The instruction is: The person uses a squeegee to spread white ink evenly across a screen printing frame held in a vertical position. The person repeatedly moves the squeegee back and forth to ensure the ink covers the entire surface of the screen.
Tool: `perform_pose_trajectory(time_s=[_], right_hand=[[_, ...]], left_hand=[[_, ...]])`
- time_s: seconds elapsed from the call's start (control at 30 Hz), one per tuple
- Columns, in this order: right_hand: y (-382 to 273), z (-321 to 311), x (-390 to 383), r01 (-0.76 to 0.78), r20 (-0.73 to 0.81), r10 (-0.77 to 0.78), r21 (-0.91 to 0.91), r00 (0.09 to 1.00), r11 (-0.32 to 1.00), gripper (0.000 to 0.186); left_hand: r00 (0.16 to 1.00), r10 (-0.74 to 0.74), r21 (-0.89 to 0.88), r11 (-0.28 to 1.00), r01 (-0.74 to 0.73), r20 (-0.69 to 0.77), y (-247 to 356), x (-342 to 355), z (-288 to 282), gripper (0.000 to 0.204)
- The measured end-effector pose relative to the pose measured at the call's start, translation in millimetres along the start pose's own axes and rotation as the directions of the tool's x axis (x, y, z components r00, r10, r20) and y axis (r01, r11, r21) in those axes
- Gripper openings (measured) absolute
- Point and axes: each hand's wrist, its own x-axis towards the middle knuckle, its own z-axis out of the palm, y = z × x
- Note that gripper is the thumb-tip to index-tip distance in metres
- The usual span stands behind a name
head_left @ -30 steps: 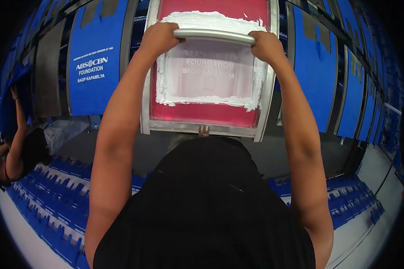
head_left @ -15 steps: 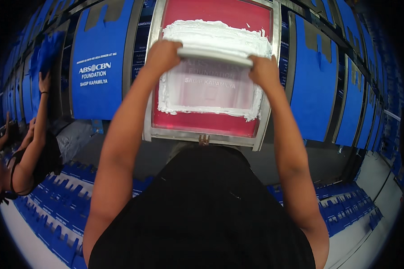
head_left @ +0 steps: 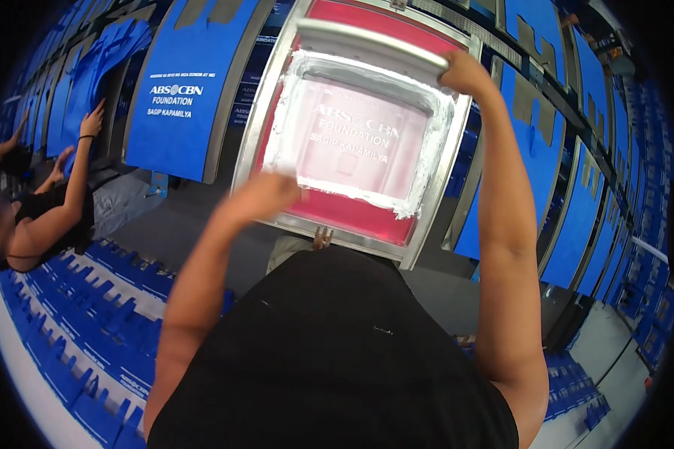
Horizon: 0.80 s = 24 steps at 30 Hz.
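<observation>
A screen-printing frame [head_left: 359, 249] with metal rails lies in front of me. Its red mesh [head_left: 352, 218] shows around a pale printing area, bordered by thick white ink [head_left: 280, 127]. White lettering shows through the middle. Along the far side rests a long squeegee [head_left: 371, 45], slanting slightly down to the right. My right hand [head_left: 464, 73] is closed around its right end. My left hand [head_left: 266, 196] is off the squeegee, over the frame's near left corner; motion smears its fingers.
Blue fabric pieces with white print [head_left: 191, 142] lie on boards left and right of the frame. At the left, another person [head_left: 52, 217] handles a blue fabric piece [head_left: 101, 67]. Rows of blue pieces [head_left: 75, 329] cover the floor behind me.
My left hand has let go of the squeegee and moved toward me. The squeegee, still in my right hand, has shifted to the far side. The view has turned somewhat.
</observation>
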Motion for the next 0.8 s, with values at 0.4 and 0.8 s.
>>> perform_pose_trajectory(time_s=[0.4, 0.8], right_hand=[[-51.5, 44.2, 19.4, 0.070, -0.069, -0.083, -0.179, 0.994, 0.981, 0.057], [-145.5, 169.6, -261.4, 0.107, -0.148, -0.127, -0.134, 0.981, 0.985, 0.036]], left_hand=[[0.959, -0.086, -0.670, 0.699, 0.251, 0.270, -67.3, -45.4, 171.7, 0.043], [0.963, -0.135, -0.592, 0.765, 0.252, 0.235, -49.1, -44.5, 164.6, 0.049]])
